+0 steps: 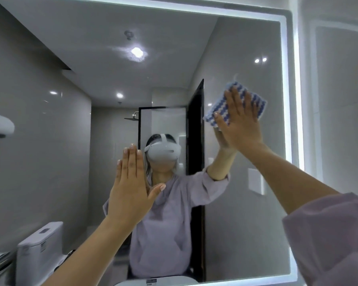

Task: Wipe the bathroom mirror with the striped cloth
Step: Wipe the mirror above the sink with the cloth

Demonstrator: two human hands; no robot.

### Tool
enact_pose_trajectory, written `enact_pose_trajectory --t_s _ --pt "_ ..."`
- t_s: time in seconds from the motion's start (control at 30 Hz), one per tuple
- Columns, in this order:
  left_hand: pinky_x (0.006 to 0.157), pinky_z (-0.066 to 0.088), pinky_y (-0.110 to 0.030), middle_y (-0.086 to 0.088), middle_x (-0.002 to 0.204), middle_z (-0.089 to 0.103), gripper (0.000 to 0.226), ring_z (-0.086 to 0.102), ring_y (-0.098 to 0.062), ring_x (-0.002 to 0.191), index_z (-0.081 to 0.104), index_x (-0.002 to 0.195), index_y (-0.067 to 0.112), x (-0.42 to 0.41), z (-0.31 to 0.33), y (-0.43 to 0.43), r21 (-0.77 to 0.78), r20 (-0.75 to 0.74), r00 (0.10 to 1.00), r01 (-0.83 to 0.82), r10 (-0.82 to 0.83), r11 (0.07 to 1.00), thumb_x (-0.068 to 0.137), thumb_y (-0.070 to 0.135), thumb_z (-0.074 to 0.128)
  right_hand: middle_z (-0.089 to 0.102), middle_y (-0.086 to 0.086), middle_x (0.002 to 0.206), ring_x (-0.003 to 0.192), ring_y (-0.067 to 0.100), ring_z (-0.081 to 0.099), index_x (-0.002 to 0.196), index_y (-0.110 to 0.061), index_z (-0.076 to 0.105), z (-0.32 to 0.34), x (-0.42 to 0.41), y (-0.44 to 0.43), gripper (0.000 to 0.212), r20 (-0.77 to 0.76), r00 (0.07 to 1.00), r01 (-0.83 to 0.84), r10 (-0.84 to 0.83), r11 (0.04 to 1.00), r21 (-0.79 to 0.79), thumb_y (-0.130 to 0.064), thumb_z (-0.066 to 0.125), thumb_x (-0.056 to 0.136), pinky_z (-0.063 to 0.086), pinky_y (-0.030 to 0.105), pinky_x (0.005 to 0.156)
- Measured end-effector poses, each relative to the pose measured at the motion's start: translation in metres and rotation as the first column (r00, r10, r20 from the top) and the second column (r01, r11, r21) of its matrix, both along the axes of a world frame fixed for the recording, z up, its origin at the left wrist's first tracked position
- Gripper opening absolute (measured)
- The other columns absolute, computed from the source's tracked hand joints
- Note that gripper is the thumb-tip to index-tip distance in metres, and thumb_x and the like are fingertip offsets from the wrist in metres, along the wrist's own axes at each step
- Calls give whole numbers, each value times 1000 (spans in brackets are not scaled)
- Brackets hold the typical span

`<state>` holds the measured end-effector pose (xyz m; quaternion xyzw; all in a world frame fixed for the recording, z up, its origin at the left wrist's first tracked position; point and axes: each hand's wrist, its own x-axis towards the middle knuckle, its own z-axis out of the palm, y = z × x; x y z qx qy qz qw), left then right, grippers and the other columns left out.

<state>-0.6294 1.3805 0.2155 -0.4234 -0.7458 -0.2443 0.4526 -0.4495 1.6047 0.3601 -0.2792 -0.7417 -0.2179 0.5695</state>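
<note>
- One blue-and-white striped cloth (256, 103) lies against the mirror (246, 48), near its right edge.
- Right hand (239, 126) presses it, fingers straight.
- Left hand (130, 182) lies flat on the glass, fingers straight.

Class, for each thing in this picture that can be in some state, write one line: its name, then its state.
mirror, streaked near the reflected ceiling lamp.
edge light, lit.
right hand, open, straight fingers pressing the striped cloth.
striped cloth, spread flat on the mirror under the right hand.
left hand, open, fingers straight, raised flat at the mirror.
</note>
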Motion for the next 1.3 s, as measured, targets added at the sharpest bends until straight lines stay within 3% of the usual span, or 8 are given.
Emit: enact_pose_trajectory --t_s 0.13,0.33,0.7,0.93,1.07,1.17,1.3 --pt "118 -8 -40 -16 150 -33 99 -27 -27 141 -25 141 1 0 -1 -1 0 0 1000 2 -2 1000 77 73 0 -1 -1 161 147 25 -7 152 -25 0 -7 31 22 75 -68 997 36 -41 997 -74 -64 8 89 -11 40 118" --pt "118 -10 -39 -15 150 -34 100 -29 -26 140 -26 141 2 3 0 1 5 17 1000 13 -13 1000 76 74 -1 -3 -1 161 147 26 -7 153 -24 -1 -16 63 43 65 -146 989 0 -27 983 -182 -49 28 99 -6 46 119" --pt "115 -17 -36 -16 149 -33 102 -30 -27 140 -24 141 0 7 2 0 21 22 999 29 -29 999 73 74 -6 -4 4 161 147 30 -7 152 -18 -2 -21 52 38 64 -220 967 56 -130 948 -313 -45 24 101 -7 47 118" --pt "116 -16 -38 -16 149 -33 100 -29 -29 140 -24 140 -1 9 3 1 50 18 999 41 -42 998 81 70 15 -9 3 160 146 31 -11 152 -21 -5 -27 1 -5 72 -106 990 81 -96 988 -135 -58 8 91 -20 41 112" --pt "115 -17 -37 -16 149 -34 100 -30 -28 139 -27 139 0 11 4 -1 50 24 999 41 -42 998 78 70 10 -15 1 160 144 28 -21 152 -23 -9 -17 -44 -49 74 59 997 -52 52 999 10 -63 9 92 -31 38 108" --pt "115 -16 -38 -17 149 -34 100 -29 -28 140 -27 139 0 11 3 -1 51 15 999 34 -35 998 78 70 10 -14 -1 160 145 28 -19 151 -23 -12 -6 -78 -83 71 178 983 -68 40 986 153 -61 10 94 -19 50 113" --pt "116 -15 -38 -16 149 -34 101 -29 -27 140 -25 140 0 10 2 -1 53 20 999 32 -33 998 81 71 16 -12 -3 160 145 26 -20 152 -23 -7 3 -109 -113 72 227 969 -137 93 973 185 -58 19 96 -16 50 115"
